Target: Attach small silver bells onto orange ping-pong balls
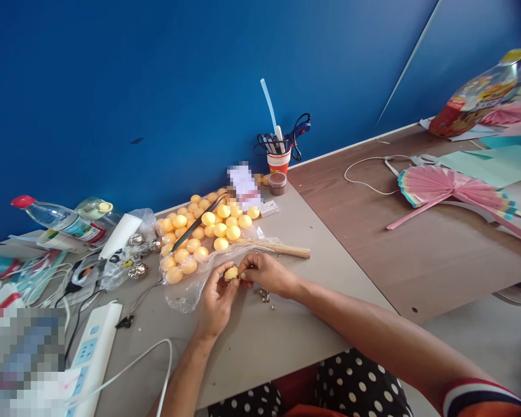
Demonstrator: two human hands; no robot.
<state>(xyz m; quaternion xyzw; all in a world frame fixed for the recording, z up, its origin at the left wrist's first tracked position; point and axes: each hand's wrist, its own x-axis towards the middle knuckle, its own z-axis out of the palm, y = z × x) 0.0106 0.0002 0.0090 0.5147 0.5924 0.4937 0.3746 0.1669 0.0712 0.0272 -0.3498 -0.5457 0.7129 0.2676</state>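
My left hand (217, 299) is closed round a small yellow ball (231, 273) with a dark, rough covering round part of it. From the other side my right hand (264, 273) pinches close against the ball, and whatever lies between its fingertips is hidden. Under the right hand a little pile of shiny dark bits (264, 296) lies on the grey table. Just beyond both hands, many orange-yellow balls (220, 229) rest on clear plastic wrap (184, 295). A bundle of thin wooden sticks (286, 249) and a dark slim tool (191, 229) lie across them.
Foil-like silver balls (138, 270), a plastic bottle (69, 222) and a white power strip (93, 347) with cables are on the left. A paper cup (278, 162) of tools stands at the blue wall. Right of it lie a pink paper fan (451, 188) and a drink bottle (475, 98).
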